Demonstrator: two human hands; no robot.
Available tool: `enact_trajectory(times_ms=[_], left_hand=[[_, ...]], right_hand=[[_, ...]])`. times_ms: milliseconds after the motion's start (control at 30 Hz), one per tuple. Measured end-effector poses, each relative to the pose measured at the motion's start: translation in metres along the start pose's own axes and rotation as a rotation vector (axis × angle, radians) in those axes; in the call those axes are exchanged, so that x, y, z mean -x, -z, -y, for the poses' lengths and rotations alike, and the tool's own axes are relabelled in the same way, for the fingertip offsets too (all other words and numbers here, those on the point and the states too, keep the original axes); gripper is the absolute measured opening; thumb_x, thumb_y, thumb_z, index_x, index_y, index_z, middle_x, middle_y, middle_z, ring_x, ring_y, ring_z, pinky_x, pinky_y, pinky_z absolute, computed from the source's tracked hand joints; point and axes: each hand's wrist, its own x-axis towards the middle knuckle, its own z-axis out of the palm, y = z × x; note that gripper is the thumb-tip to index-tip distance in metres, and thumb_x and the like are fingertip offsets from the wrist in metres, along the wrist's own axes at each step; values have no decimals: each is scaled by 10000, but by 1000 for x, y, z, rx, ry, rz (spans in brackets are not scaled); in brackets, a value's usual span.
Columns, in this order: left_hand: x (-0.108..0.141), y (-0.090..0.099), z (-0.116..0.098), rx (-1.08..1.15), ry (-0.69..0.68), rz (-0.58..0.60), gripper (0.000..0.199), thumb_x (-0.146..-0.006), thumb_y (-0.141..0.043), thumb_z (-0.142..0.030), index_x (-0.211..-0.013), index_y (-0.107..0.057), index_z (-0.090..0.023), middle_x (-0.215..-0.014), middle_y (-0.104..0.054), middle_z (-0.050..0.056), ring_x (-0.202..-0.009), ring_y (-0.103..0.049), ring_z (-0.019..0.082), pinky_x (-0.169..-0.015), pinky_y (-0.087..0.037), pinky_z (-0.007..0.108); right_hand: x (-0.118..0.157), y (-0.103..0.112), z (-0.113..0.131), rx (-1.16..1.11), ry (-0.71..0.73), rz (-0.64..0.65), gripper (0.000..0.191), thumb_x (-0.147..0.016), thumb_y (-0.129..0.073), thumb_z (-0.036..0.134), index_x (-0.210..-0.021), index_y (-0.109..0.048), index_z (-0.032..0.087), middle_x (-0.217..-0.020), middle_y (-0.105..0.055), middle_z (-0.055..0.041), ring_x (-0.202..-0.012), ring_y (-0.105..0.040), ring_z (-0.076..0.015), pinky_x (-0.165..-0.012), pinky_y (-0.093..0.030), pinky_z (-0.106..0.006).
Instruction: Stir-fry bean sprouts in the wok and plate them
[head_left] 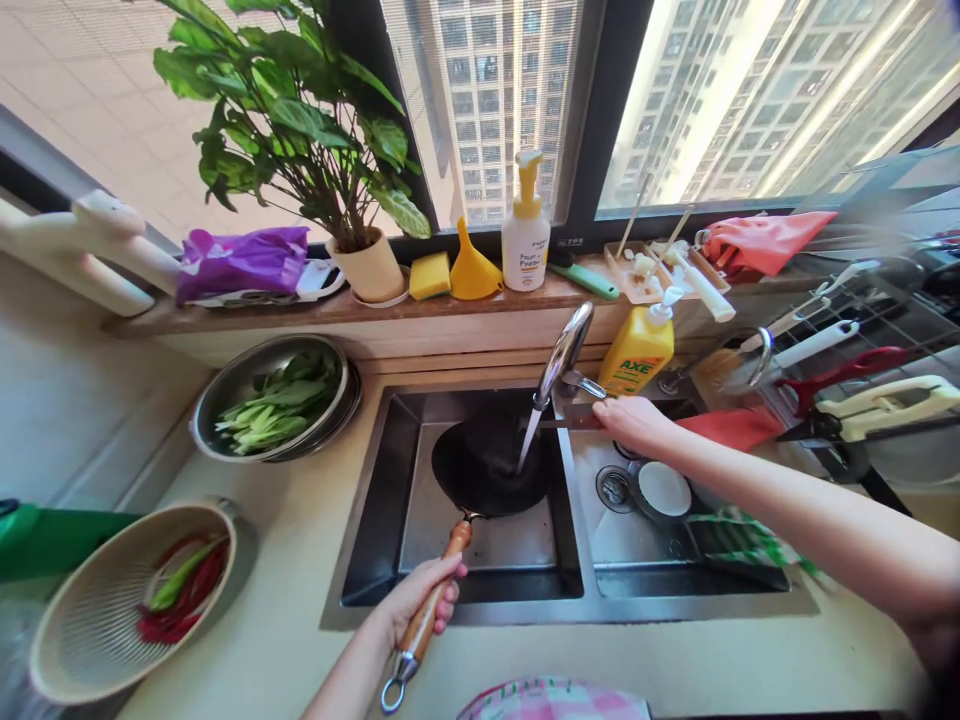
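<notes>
The left hand is clamped round the wooden handle of a black wok, which is being rinsed, tilted in the left sink basin under the running faucet. Over the divider, the right hand is closed on a kitchen knife

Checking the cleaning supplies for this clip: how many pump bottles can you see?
2: a white foam pump bottle with a yellow pump on the wooden windowsill, and a yellow AXE pump bottle behind the steel sink. Others may be hidden.
</notes>
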Motion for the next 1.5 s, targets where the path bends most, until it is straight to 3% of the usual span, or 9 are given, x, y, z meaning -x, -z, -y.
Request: enact_trajectory(times_ms=[133,233,367,533,633,733,933,1267,1500], left_hand=[[0,-16,8,197,-78,24,301,-782,-658,-394,-885,-572,-125,-600,-523,-48,-445,-515,39,-502,-487,178],[-1,-28,14,257,-122,14,221,-798,-638,-302,-927,-554,-144,-598,-472,-79,-406,-444,-10,-469,-421,107],[-2,-36,9,167,-89,13,278,-709,-693,-281,-887,-516,-161,-522,-366,-125,-323,-276,-16,-342,-247,102],[22,-33,1,-92,-99,-92,352,-619,-725,-264,-838,-457,-203,-517,-487,-103,-328,-388,28,-341,-271,133],[58,-27,7,-252,-123,-207,360,-613,-697,-222,-864,-439,-216,-478,-507,-101,-309,-431,59,-322,-258,131],[103,-22,18,-442,-151,-331,400,-640,-634,-179,-990,-444,-211,-441,-501,-106,-299,-447,81,-306,-253,127],[161,-17,53,-772,-208,-476,582,-718,-510,-213,-1273,-334,-193,-452,-456,-119,-291,-446,100,-281,-307,155],[161,19,141,-722,-458,-555,731,-711,-635,-410,-1303,-281,-169,-396,-484,-120,-277,-442,116,-295,-320,184],[128,50,199,-498,-603,-435,815,-645,-740,-451,-1253,-245,-228,-373,-491,-118,-291,-497,171,-338,-346,228]], right_hand=[[-21,-16,-29,-23,92,-112,160,-798,-657,219,-924,-669,121,-1317,-535,-207,-1223,-510,-317,-1006,-419,-406],[-24,-49,-27,-52,65,-187,123,-783,-647,173,-887,-669,111,-1447,-401,-211,-1358,-342,-348,-1096,-328,-462],[-18,-83,-17,-107,-8,-246,91,-792,-617,162,-862,-652,116,-1473,-363,-202,-1391,-271,-361,-1121,-283,-494],[10,-85,-9,-208,-46,-274,57,-819,-586,190,-853,-618,157,-1317,-539,-173,-1317,-408,-298,-1048,-378,-412],[56,-95,18,-279,-123,-269,113,-882,-508,265,-886,-571,171,-1041,-666,-149,-990,-636,-259,-771,-490,-336],[111,-122,63,-491,-265,-206,160,-909,-445,339,-841,-512,210,-771,-675,-58,-651,-639,-199,-543,-392,-267],[175,-171,146,-952,-400,-190,173,-878,-415,386,-783,-433,243,-698,-647,-23,-645,-620,-207,-556,-345,-262],[218,-171,211,-999,-526,-108,218,-926,-390,365,-915,-553,221,-794,-681,-49,-744,-644,-222,-586,-337,-260],[225,-158,279,-1139,-645,-162,238,-917,-424,280,-869,-623,160,-862,-690,-108,-835,-643,-237,-662,-384,-281]])
